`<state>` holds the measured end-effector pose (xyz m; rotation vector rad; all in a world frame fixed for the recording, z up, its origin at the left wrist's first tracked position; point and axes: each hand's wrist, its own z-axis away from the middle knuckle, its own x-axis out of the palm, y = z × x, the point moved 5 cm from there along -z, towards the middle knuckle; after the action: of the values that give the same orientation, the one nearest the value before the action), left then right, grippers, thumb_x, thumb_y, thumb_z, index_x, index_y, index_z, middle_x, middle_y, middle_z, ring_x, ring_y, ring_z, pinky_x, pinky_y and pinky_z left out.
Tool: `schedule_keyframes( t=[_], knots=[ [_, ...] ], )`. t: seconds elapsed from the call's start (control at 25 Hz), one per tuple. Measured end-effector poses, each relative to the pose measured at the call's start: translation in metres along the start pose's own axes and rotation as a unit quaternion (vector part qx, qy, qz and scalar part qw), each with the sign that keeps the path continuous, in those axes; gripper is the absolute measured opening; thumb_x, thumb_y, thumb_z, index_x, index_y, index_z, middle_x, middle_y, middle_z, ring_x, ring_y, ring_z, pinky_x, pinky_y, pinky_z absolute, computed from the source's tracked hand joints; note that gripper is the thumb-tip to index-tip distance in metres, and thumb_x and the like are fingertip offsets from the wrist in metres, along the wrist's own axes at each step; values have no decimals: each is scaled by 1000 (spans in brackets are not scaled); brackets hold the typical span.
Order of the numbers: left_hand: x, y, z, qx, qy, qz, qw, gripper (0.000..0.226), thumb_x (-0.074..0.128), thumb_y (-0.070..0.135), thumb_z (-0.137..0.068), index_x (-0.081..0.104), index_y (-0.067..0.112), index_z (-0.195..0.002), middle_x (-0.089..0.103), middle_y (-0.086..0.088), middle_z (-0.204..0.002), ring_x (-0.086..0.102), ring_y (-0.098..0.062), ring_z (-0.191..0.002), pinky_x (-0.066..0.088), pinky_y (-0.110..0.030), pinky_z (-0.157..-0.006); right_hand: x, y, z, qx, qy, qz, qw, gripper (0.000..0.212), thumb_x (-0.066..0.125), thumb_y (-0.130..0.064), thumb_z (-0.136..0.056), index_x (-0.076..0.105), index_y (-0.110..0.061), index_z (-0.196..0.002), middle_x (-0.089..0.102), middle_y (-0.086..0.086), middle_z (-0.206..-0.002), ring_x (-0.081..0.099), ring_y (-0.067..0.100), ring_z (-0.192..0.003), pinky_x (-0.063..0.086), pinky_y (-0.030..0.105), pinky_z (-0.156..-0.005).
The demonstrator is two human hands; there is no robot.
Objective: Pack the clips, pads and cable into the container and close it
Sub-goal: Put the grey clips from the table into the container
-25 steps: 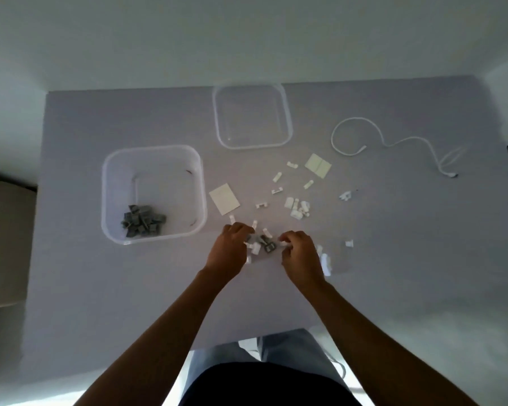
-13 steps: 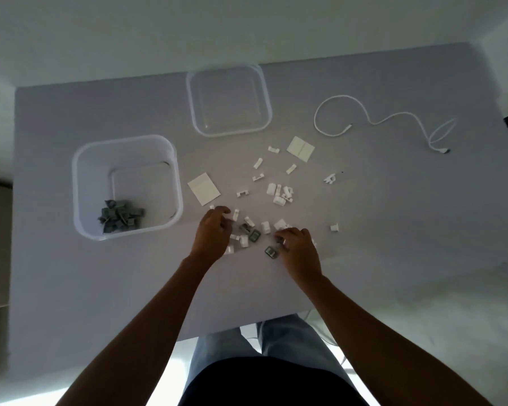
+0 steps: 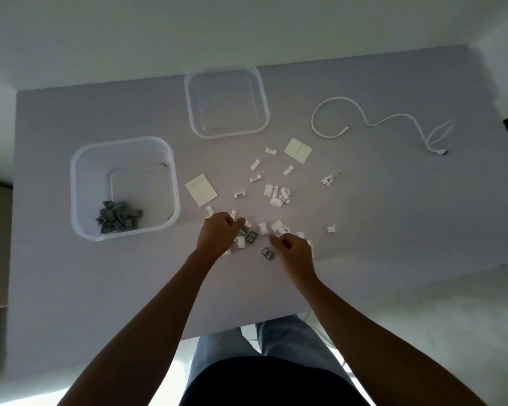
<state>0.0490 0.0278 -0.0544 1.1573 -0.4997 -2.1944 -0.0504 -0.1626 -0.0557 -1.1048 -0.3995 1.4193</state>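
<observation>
From above, both hands work over the near middle of the bench [image 3: 71, 288]. The left hand [image 3: 217, 237] has its fingers curled together over a scatter of small white clips [image 3: 277, 194]; whether it grips one I cannot tell. The right hand [image 3: 295, 252] is loosely curled too, fingers drawn in, and what it holds, if anything, is hidden. Two grey clips [image 3: 251, 237] lie between the hands. The open container [image 3: 170, 177] stands to the left with a heap of grey clips [image 3: 118, 219] in its near corner. Its lid [image 3: 263, 98] lies farther back. Two pale pads [image 3: 201, 189] rest among the clips, and the white cable [image 3: 364, 120] trails at the far right.
</observation>
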Motion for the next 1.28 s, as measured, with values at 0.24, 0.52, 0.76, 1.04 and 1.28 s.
schedule_keyframes(
  t=[0.24, 0.52, 0.76, 1.04, 1.28],
  knots=[
    [18, -1, -8, -5, 0, -126, 992, 50, 66, 51, -84, 67, 1, -83, 66, -13, -75, 66, -25, -71, 45, -28, -56, 21, 13, 9, -148, -29, 315, 937, 31, 75, -34, -83, 65, -15, -106, 66, 1, -101, 65, 15, -84, 55, 21, -71],
    [10, -1, -5, -19, 17, -62, 998, 35, 63, 34, -88, 64, 1, -77, 57, -7, -61, 59, -21, -59, 35, -23, -45, 26, 6, 8, 4, -59, -33, 998, 11, 63, -21, -93, 62, -10, -90, 64, -9, -73, 54, 5, -59, 45, 16, -54],
    [8, -6, -9, 9, 21, -73, 997, 43, 62, 49, -84, 61, 6, -81, 63, -9, -72, 62, -24, -66, 43, -28, -55, 32, -10, 11, 148, -147, -343, 916, 21, 35, -8, -92, 51, -15, -80, 61, 13, -74, 40, 16, -46, 26, 21, -45],
    [6, -3, -14, 26, -3, -79, 997, 33, 61, 33, -89, 58, 5, -71, 59, -10, -69, 57, -22, -62, 39, -27, -54, 34, -16, -2, 137, -54, -199, 969, 39, 51, -31, -97, 53, -13, -63, 53, 10, -59, 34, 14, -40, 22, 22, -41],
    [-11, -7, -2, -127, -180, 358, 908, 21, 36, 17, -85, 44, 13, -65, 39, -7, -62, 26, -15, -47, 24, -26, -47, 52, -10, -12, 35, 5, 142, 989, 50, 65, -41, -90, 49, -13, -52, 44, -1, -47, 39, 10, -44, 30, 23, -47]
  ],
)
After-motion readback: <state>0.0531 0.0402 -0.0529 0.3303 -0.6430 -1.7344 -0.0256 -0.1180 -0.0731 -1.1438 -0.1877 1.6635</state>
